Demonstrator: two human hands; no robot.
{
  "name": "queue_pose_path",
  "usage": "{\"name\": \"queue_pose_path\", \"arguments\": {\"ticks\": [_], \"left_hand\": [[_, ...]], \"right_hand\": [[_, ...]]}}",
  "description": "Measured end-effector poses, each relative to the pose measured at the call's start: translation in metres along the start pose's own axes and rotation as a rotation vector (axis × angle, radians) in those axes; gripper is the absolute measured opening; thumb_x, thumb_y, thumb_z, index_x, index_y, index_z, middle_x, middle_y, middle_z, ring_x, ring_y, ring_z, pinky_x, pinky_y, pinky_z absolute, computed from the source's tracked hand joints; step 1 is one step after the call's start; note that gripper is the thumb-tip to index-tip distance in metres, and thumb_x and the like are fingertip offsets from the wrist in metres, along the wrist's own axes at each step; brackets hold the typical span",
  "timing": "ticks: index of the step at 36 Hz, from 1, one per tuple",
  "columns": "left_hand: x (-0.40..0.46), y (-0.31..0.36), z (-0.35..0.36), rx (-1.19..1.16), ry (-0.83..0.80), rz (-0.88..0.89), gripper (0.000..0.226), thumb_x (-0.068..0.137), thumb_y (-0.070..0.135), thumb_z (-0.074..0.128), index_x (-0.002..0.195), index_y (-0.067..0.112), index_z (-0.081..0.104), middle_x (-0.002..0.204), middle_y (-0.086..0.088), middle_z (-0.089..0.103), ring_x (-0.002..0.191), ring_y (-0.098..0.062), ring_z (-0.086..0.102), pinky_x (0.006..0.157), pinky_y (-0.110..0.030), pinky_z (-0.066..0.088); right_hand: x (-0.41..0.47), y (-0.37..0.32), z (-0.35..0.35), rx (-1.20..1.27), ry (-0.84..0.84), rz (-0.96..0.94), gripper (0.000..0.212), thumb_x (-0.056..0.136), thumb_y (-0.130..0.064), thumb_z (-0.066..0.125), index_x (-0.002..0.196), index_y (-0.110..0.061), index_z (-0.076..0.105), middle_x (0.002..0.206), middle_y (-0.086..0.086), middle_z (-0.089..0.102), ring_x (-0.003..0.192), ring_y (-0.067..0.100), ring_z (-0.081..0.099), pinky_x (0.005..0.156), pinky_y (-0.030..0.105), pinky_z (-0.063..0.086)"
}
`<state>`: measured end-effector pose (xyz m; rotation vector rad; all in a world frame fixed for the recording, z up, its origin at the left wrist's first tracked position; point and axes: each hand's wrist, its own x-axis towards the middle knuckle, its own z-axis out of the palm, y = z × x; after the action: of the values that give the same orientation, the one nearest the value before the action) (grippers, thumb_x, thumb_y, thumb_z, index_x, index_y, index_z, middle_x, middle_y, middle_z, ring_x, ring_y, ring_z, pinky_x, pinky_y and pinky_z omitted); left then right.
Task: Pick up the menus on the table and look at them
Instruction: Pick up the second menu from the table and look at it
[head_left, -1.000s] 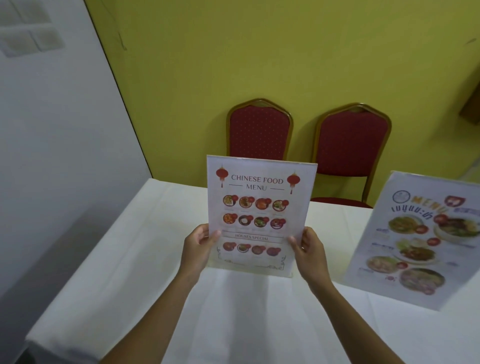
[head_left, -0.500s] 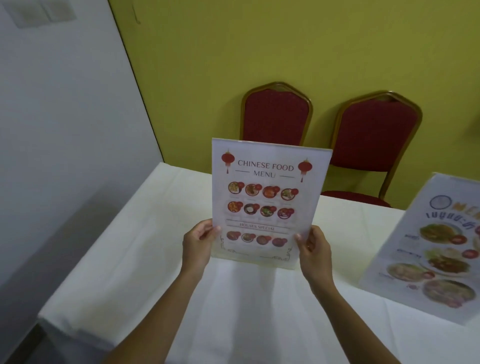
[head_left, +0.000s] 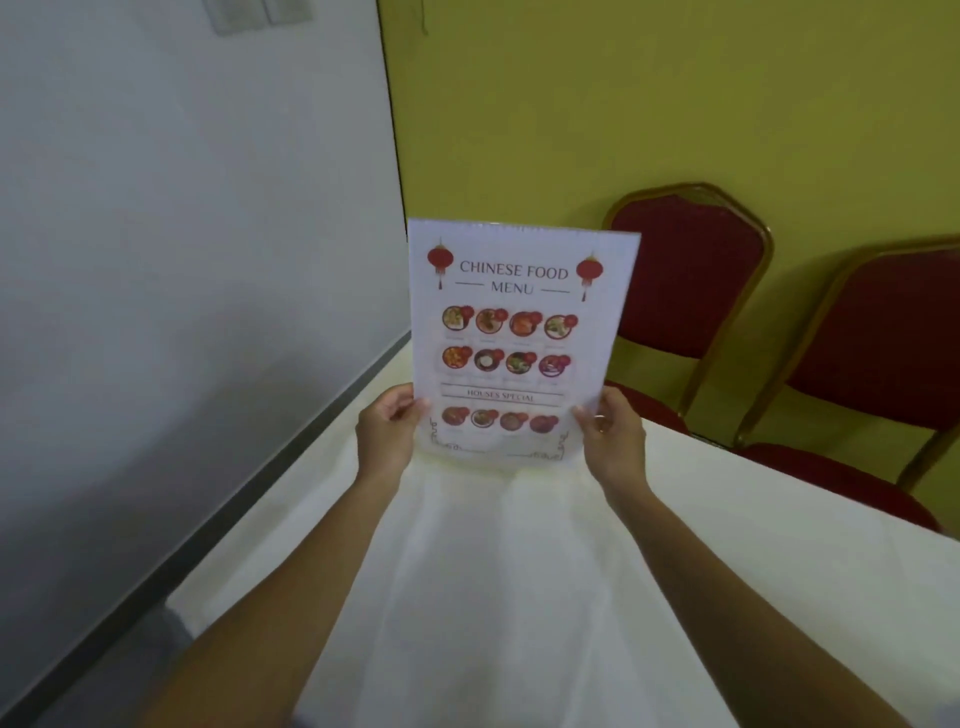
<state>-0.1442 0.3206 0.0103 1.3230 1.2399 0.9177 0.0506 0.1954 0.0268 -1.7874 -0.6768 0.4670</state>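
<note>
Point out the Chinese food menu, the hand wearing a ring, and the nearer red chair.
Chinese food menu (head_left: 511, 332), head view, on the rows of dish photos.
Right hand (head_left: 613, 441), head view, on its back.
Nearer red chair (head_left: 878, 338), head view, on its backrest.

Bare left hand (head_left: 387, 435) and bare right hand (head_left: 613, 441) seen, no gloves. Forearms uncovered to lower frame edge, no sleeves visible. Thin band ring (head_left: 600, 417) worn on right-hand finger. No watch or bracelet seen on wrists.

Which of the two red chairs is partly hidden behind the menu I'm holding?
The left red chair, nearer the wall corner. The Chinese food menu overlaps its left edge, while the right red chair stands wholly clear of the menu.
</note>
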Motion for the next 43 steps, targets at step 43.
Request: {"name": "queue_pose_path", "arguments": {"ticks": [43], "left_hand": [[0.069, 0.031, -0.004, 0.115, 0.086, -0.026, 0.03, 0.093, 0.014, 0.058, 0.123, 0.012, 0.06, 0.126, -0.006, 0.064, 0.091, -0.012, 0.058, 0.067, -0.02, 0.049]], "right_hand": [[0.077, -0.023, 0.075, -0.07, -0.089, 0.128, 0.023, 0.096, -0.006, 0.047, 0.115, -0.006, 0.059, 0.116, 0.011, 0.066, 0.091, 0.019, 0.059, 0.071, 0.028, 0.047]]}}
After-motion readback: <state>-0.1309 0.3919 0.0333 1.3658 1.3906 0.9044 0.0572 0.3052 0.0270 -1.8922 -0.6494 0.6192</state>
